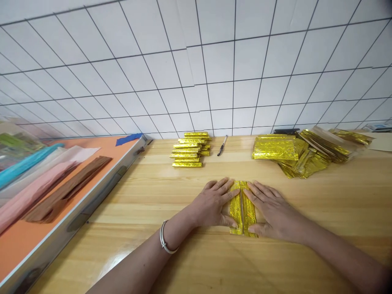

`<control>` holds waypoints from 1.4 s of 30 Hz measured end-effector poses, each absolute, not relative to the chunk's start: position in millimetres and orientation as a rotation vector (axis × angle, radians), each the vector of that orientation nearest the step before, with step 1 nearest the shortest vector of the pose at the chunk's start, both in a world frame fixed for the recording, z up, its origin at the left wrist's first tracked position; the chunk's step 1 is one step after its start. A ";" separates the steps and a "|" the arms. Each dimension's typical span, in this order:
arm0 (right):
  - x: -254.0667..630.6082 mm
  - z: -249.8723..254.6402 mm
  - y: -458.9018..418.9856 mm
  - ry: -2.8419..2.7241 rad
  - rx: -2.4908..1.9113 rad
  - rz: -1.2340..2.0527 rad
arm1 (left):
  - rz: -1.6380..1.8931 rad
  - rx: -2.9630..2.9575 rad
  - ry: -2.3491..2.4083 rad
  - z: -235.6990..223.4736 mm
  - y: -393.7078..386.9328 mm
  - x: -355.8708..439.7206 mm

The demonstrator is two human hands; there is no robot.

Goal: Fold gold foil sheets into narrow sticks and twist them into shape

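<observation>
Near the middle of the frame, a bit low and to the right, a shiny gold piece (236, 209) lies flat on the table (137, 232). It is a tall box shape made of two long strips side by side, with a thin dark line running down between them. Its skin is crinkly and bright like candy foil.

The left hand (212, 204) is open and flat, with its fingertips and thumb on the left strip. The right hand (272, 210) is open too, with its fingers and thumb on the right strip. A smooth silver ring-shaped bracelet (162, 236) goes around the left wrist.

The table is shiny wood with pale yellow stripes. Above the hands, in the middle of the frame, thin gold sticks (186, 155) sit in a bumpy stack. Just right of them is a thin pen (222, 146), clear with a dark end. Farther right is a messy heap of flat gold wraps (275, 148), some wrinkled.

At the left side is a flat orange board (122, 153) with a pale edge. On it lie long soft strips: a wrinkly brown one (67, 192), a pink one (33, 194) and a bright blue one (30, 164).
</observation>
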State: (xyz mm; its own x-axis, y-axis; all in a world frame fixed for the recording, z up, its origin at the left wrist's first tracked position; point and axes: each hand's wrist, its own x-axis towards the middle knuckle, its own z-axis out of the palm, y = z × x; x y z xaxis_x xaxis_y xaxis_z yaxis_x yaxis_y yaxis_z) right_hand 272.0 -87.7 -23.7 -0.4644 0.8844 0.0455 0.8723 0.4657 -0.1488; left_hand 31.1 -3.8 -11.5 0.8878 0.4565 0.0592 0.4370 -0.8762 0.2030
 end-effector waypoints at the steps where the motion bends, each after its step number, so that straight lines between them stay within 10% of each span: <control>1: 271.6 -24.5 -87.5 -2.582 -1.558 0.155 | 0.154 2.870 0.688 -11.6 -4.0 31.2; 42: 273.1 -24.0 -85.3 -2.598 -1.632 0.312 | 0.029 2.836 0.683 -8.5 -2.6 31.7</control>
State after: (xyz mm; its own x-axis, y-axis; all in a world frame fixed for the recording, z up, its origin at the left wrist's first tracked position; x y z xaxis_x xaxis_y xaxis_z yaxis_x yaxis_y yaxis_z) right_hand 273.1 -85.3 -24.0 -0.4390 0.8966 -0.0583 0.8849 0.4202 -0.2009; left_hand 31.7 -2.6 -8.5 0.8916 0.4517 -0.0327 0.4472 -0.8667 0.2210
